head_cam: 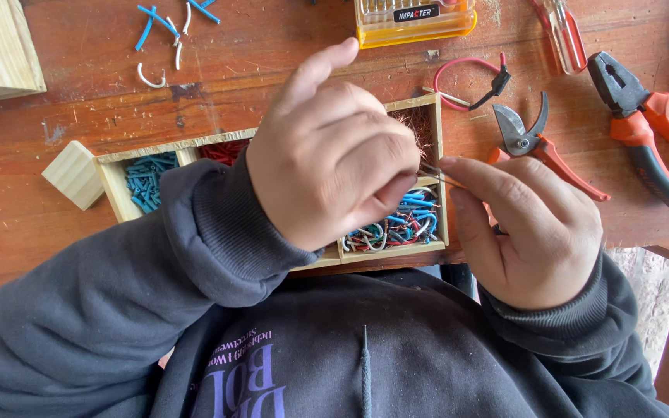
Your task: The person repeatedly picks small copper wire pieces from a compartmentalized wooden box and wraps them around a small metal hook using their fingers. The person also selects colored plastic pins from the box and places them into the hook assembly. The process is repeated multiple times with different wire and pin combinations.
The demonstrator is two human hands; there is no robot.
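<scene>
Head view: I see my left hand (331, 151) raised over the wooden tray (437, 139), knuckles toward the camera, index finger stretched up and the other fingers curled in; its fingertips close on the end of a thin wire (444, 176). My right hand (532, 228) sits just beside it, palm turned inward, thumb and forefinger pinched narrow on the same wire, which bridges the small gap between the two hands above the tray's right end. Both forearms wear dark grey sleeves (156, 263). The tray shows four compartments that I can count: one of blue pieces (147, 179), one of red pieces (224, 150), one of copper strands (416, 124), and one of mixed wire loops (404, 224); the hand hides part of it. On the table (79, 93) lie one wooden block (75, 175), one pair of cutters (536, 143), one pair of pliers (644, 128), one screwdriver (567, 32), one yellow bit case (414, 19), one red wire loop (466, 77), and scattered blue and white offcuts (168, 31), too jumbled to count.
</scene>
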